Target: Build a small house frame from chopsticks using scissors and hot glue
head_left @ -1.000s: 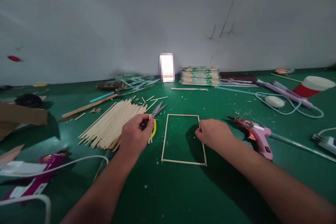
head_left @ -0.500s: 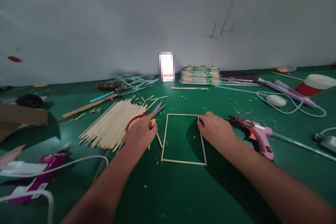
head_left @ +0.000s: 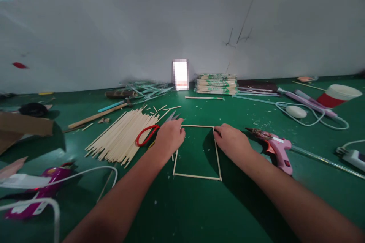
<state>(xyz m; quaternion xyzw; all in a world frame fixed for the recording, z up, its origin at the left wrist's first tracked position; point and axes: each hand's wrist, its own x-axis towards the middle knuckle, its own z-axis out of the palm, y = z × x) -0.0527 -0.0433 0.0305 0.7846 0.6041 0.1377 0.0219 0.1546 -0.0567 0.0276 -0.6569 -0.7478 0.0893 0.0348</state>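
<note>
A four-sided frame of thin wooden sticks (head_left: 197, 176) lies flat on the green table. My left hand (head_left: 170, 136) is closed at its far left corner, hiding most of the upper left side. At the far right corner, the fingertips of my right hand (head_left: 233, 139) pinch the frame. Scissors with red handles (head_left: 147, 135) lie beside my left hand, which covers part of them; the blade tips show beyond it. Just left of the scissors spreads a pile of loose wooden sticks (head_left: 118, 136), with short cut pieces behind it.
A pink glue gun (head_left: 281, 150) lies right of my right hand. At left are a purple glue gun (head_left: 47, 190) with a white cable and a piece of cardboard (head_left: 28, 125). Wrapped stick bundles (head_left: 216, 85), a bright screen (head_left: 180, 76) and a red-white cup (head_left: 339, 95) stand at the back.
My left hand has moved right, from beside the scissors to the frame's far left corner, and closed there. My right hand stays at the far right corner. The view has shifted slightly.
</note>
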